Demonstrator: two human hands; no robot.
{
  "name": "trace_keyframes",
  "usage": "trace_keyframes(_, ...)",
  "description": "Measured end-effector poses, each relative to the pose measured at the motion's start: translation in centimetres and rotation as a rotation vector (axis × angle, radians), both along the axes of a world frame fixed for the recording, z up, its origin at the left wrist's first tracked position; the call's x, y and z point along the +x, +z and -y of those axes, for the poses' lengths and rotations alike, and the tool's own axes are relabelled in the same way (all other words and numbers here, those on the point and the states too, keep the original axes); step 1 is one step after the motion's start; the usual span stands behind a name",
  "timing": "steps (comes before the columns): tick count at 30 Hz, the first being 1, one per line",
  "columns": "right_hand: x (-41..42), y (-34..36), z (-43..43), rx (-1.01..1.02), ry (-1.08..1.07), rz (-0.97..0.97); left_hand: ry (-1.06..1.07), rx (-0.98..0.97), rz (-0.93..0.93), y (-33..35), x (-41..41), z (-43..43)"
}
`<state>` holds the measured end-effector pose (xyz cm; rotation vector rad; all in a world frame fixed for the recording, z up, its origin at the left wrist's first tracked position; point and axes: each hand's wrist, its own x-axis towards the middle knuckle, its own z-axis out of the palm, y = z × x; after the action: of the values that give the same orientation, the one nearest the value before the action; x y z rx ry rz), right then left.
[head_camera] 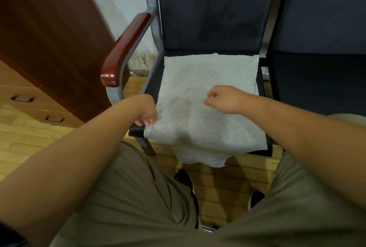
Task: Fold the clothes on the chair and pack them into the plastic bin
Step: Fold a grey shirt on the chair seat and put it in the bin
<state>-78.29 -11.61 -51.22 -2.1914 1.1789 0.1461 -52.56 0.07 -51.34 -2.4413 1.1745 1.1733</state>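
Drawers: wooden, far left, dark handles.
Armrest: red-brown, on the left side of the chair.
Left grip: fingers curled at the left edge of the cloth, near its front corner; cannot tell whether it holds it.
Cloth: pale grey, spread flat over the seat, front edge hanging off.
Right grip: just over the cloth, fingers loosely curled, thumb and finger apart, holding nothing.

Pale grey rectangular fleece cloth, centre: soft nubbly pile, matt. Dark navy fabric chair back, 12 o'clock: fine weave, matt. Grey metal chair frame: painted, smooth, dull sheen. Reddish-brown curved wooden armrest, 10 o'clock: lacquered, glossy, bright highlights. Yellow wood-plank floor, 8 o'clock: smooth, faint sheen.
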Motion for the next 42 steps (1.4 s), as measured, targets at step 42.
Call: trace_keyframes(42, -9.4, -14.6, -12.1, 0.656, -0.505, -0.086, 0.35, 0.029, -0.324, -14.7, -6.9, -7.9)
